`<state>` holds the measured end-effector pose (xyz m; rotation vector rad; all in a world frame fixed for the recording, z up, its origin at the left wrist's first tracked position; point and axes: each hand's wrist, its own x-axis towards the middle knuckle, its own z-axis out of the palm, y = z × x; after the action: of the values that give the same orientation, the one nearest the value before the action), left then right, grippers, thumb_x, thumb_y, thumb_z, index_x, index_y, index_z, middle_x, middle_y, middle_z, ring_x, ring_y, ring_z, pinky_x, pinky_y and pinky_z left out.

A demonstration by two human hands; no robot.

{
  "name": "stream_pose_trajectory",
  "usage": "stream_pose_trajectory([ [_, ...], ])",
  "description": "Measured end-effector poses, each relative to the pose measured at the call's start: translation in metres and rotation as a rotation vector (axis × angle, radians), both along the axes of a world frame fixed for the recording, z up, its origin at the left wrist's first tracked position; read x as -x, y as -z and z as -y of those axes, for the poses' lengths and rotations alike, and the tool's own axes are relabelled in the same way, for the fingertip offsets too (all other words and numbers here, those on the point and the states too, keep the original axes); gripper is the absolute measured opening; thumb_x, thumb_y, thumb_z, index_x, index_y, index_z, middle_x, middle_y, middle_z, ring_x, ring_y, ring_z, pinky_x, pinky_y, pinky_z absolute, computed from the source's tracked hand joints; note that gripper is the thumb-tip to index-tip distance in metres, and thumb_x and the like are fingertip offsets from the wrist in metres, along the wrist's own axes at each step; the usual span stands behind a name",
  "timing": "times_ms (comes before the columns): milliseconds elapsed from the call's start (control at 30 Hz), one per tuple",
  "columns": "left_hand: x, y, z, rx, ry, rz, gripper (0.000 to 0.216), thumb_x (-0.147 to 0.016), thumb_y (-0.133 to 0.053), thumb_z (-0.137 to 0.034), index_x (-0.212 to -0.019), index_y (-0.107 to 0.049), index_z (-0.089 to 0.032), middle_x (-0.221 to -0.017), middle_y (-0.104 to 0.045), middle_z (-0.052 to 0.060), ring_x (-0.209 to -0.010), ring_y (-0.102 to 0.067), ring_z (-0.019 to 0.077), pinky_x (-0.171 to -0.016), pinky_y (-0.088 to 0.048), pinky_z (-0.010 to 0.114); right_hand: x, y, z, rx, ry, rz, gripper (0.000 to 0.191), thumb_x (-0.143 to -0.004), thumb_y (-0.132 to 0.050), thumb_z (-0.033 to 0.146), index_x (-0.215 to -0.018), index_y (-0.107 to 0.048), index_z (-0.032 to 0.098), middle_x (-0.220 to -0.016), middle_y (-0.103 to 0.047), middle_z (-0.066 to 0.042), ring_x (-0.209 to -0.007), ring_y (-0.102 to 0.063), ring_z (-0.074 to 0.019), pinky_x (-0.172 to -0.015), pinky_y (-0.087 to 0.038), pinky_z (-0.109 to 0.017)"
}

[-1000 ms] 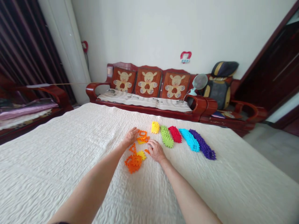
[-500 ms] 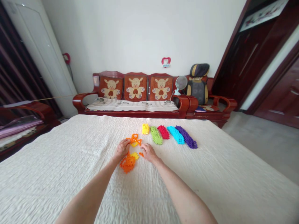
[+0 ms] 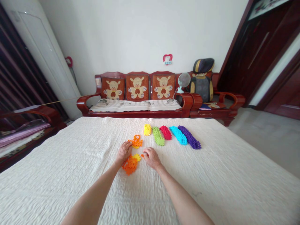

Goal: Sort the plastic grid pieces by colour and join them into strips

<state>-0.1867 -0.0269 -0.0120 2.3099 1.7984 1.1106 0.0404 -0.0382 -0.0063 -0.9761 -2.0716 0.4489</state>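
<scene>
My left hand [image 3: 124, 152] is closed, its fingertips on the left edge of a small group of orange interlocking toy pieces [image 3: 137, 142], with some yellow beneath. Below that hand lies an orange pile of similar pieces [image 3: 130, 165], a yellow piece [image 3: 137, 157] at its upper right. My right hand [image 3: 152, 158] has curled fingers and rests just right of these pieces. A small orange piece [image 3: 142, 155] shows by its thumb. Whatever those fingers may hold is hidden.
Beyond my hands stand rows of linked pieces in yellow [image 3: 147, 129], green [image 3: 158, 136], red [image 3: 166, 132], light blue [image 3: 178, 135] and purple [image 3: 189, 137]. They lie on a white quilted cover [image 3: 70, 168]. A wooden sofa [image 3: 138, 114] stands past the far edge.
My right hand has moved slightly nearer to me and its fingers are more curled. The upper orange pieces have turned a little under my left hand. The view has shifted slightly.
</scene>
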Motion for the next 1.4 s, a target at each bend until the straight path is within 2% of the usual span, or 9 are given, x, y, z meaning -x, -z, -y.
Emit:
stream_pose_trajectory([
  [367, 0.005, 0.009, -0.005, -0.134, 0.035, -0.045, 0.026, -0.087, -0.046, -0.024, -0.104, -0.065, -0.018, -0.108, -0.066, 0.011, -0.104, -0.06, 0.0228, -0.095, -0.049, 0.043, -0.002, 0.0, 0.002, 0.007, 0.011, -0.051, 0.02, -0.073, -0.05, 0.005, -0.08, -0.063, 0.018, -0.082, -0.066, -0.003, -0.083, -0.059, -0.0164, -0.081, -0.044, -0.028],
  [600, 0.005, 0.01, -0.005, -0.092, -0.003, -0.023, 0.027, -0.086, -0.046, -0.02, -0.107, -0.063, -0.019, -0.109, -0.066, 0.009, -0.104, -0.061, 0.0211, -0.094, -0.05, 0.039, -0.005, -0.001, 0.0, 0.066, 0.028, -0.24, 0.022, -0.077, -0.045, 0.01, -0.087, -0.063, 0.018, -0.088, -0.067, -0.006, -0.086, -0.061, -0.0166, -0.079, -0.048, -0.028],
  [767, 0.005, 0.006, -0.003, -0.036, -0.058, 0.046, 0.024, -0.085, -0.045, -0.017, -0.102, -0.062, -0.019, -0.104, -0.067, 0.007, -0.099, -0.062, 0.0177, -0.091, -0.05, 0.036, -0.007, -0.002, -0.003, 0.071, 0.018, -0.259, 0.021, -0.079, -0.045, 0.014, -0.089, -0.062, 0.017, -0.09, -0.067, -0.007, -0.089, -0.062, -0.0179, -0.082, -0.048, -0.031],
  [833, 0.005, 0.005, -0.002, -0.038, -0.06, 0.066, 0.021, -0.086, -0.046, -0.019, -0.097, -0.063, -0.019, -0.102, -0.068, 0.006, -0.098, -0.062, 0.0173, -0.091, -0.05, 0.036, -0.007, -0.002, -0.003, 0.072, 0.014, -0.247, 0.02, -0.08, -0.045, 0.015, -0.088, -0.062, 0.017, -0.089, -0.067, -0.007, -0.088, -0.062, -0.0182, -0.083, -0.049, -0.031],
  [933, 0.002, 0.002, 0.0, -0.05, -0.026, 0.022, 0.02, -0.084, -0.054, -0.029, -0.099, -0.064, -0.019, -0.106, -0.067, 0.008, -0.106, -0.059, 0.0203, -0.1, -0.044, 0.041, -0.007, -0.003, -0.003, 0.086, 0.015, -0.228, 0.02, -0.081, -0.044, 0.015, -0.088, -0.063, 0.017, -0.089, -0.067, -0.007, -0.088, -0.062, -0.0182, -0.08, -0.049, -0.03],
  [1000, -0.002, -0.001, 0.002, -0.017, -0.02, -0.035, 0.027, -0.082, -0.059, -0.036, -0.103, -0.064, -0.02, -0.112, -0.065, 0.009, -0.114, -0.055, 0.0232, -0.104, -0.04, 0.045, -0.007, -0.003, -0.003, 0.108, 0.015, -0.222, 0.021, -0.081, -0.044, 0.015, -0.089, -0.063, 0.017, -0.09, -0.067, -0.007, -0.088, -0.062, -0.0179, -0.077, -0.05, -0.029],
  [1100, -0.011, -0.007, 0.002, 0.079, -0.074, -0.112, 0.038, -0.078, -0.063, -0.045, -0.108, -0.064, -0.022, -0.122, -0.059, 0.01, -0.12, -0.049, 0.0268, -0.101, -0.041, 0.046, -0.006, -0.004, -0.003, 0.126, 0.018, -0.227, 0.022, -0.08, -0.044, 0.013, -0.09, -0.063, 0.018, -0.09, -0.067, -0.007, -0.088, -0.062, -0.0175, -0.074, -0.05, -0.027],
  [1233, -0.023, -0.017, -0.002, 0.211, -0.158, -0.194, 0.051, -0.073, -0.066, -0.053, -0.115, -0.061, -0.025, -0.126, -0.055, 0.01, -0.119, -0.048, 0.0284, -0.097, -0.042, 0.045, -0.006, -0.006, -0.002, 0.127, 0.012, -0.234, 0.022, -0.079, -0.043, 0.011, -0.088, -0.062, 0.018, -0.089, -0.066, -0.006, -0.087, -0.061, -0.0171, -0.074, -0.049, -0.027],
  [1400, -0.027, -0.024, -0.012, 0.279, -0.214, -0.203, 0.044, -0.073, -0.064, -0.05, -0.109, -0.064, -0.024, -0.117, -0.058, 0.009, -0.112, -0.053, 0.0263, -0.092, -0.045, 0.039, -0.005, -0.007, 0.0, 0.116, 0.027, -0.233, 0.023, -0.077, -0.044, 0.008, -0.086, -0.062, 0.018, -0.087, -0.066, -0.006, -0.085, -0.061, -0.0169, -0.076, -0.048, -0.027],
])
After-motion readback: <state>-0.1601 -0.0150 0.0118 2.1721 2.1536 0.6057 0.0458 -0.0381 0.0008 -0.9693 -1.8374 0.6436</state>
